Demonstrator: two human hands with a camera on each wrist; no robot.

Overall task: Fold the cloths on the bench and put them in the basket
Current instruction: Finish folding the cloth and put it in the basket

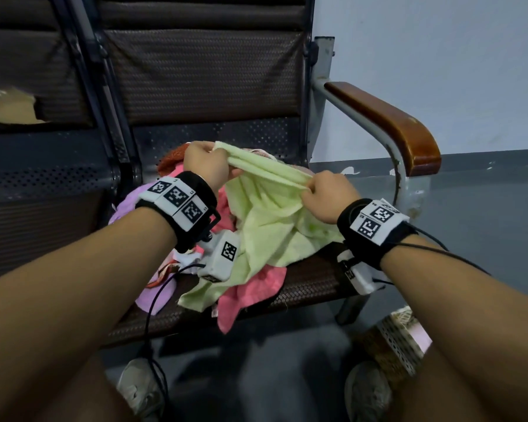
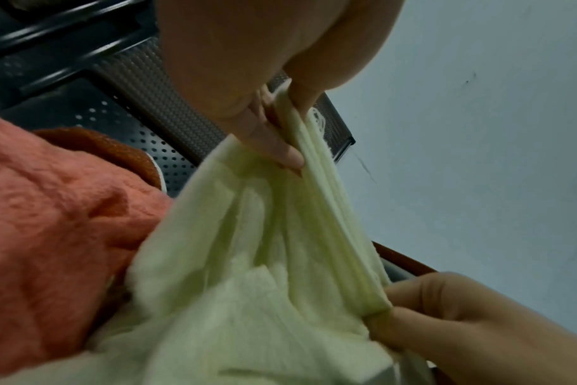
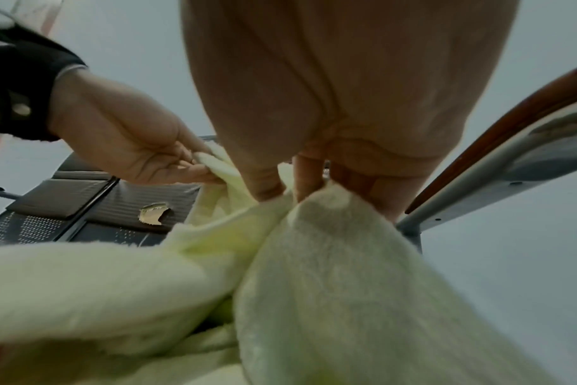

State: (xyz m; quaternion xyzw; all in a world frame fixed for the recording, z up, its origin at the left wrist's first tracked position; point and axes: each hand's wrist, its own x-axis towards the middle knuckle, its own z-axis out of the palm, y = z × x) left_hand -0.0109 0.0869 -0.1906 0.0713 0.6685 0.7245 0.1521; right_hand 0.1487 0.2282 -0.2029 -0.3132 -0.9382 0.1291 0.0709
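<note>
A pale green cloth [image 1: 269,214] hangs over the bench seat, its top edge stretched between both hands. My left hand [image 1: 206,164] pinches one end of that edge [image 2: 300,146] at the back. My right hand [image 1: 328,196] grips the other end [image 3: 300,208] nearer the front. The rest of the green cloth drapes down onto a heap: a pink cloth [image 1: 250,292], a lilac cloth [image 1: 128,205] and an orange-red cloth [image 1: 173,158]. In the left wrist view the pink cloth [image 2: 50,234] fills the left side. A woven basket [image 1: 393,345] stands on the floor at the lower right.
The bench [image 1: 314,281] has a dark woven seat and a perforated metal back. A wooden armrest [image 1: 387,123] on a grey metal frame rises at its right. My shoes [image 1: 141,388] are on the grey floor below. A torn patch [image 1: 6,103] shows on the neighbouring seat's back.
</note>
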